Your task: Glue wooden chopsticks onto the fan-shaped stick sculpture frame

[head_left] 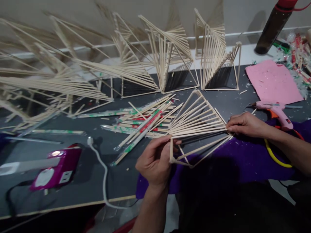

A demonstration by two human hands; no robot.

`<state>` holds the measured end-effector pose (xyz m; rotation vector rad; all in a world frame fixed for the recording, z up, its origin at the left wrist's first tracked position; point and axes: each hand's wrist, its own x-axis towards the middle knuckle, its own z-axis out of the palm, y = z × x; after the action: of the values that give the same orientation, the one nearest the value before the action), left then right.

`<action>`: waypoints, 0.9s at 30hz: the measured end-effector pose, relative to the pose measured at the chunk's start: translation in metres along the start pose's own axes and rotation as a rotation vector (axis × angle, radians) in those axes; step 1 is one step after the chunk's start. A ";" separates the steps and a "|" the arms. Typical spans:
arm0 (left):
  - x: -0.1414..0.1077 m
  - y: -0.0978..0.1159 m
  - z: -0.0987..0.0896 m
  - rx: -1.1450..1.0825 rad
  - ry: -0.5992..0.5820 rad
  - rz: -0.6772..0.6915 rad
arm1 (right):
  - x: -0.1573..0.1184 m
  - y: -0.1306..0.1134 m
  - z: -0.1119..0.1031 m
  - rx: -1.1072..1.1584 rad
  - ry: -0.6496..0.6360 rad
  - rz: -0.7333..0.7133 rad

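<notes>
A frame of thin wooden sticks point(199, 118), fanned in a twisted row, is held between my two hands over a purple cloth point(218, 165). My left hand point(155, 158) grips its left corner, thumb and fingers closed around the stick joint. At the frame's right corner, my right hand point(243, 124) pinches the stick ends. Loose and wrapped sticks point(145, 121) lie in a pile just left of the frame. A pink glue gun point(279, 113) rests to the right, beyond my right hand.
Several similar stick frames point(216, 55) stand along the wall. A dark bottle point(273, 29) and pink sheet point(274, 81) are at the right. A magenta box point(57, 168) and white cable point(105, 174) lie at the left; wrappers point(298, 55) are heaped far right.
</notes>
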<state>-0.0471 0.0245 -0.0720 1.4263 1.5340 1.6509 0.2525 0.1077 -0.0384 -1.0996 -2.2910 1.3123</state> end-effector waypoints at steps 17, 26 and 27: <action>0.011 0.005 0.018 -0.114 0.020 -0.051 | 0.000 0.002 -0.002 -0.096 0.132 0.028; 0.010 0.003 0.014 -0.102 -0.008 -0.066 | -0.001 0.003 -0.002 -0.105 0.128 0.027; 0.010 0.003 0.014 -0.108 -0.011 -0.062 | -0.001 0.004 -0.002 -0.099 0.125 0.028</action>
<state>-0.0373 0.0386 -0.0678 1.3163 1.4461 1.6599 0.2564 0.1093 -0.0403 -1.2131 -2.2778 1.1167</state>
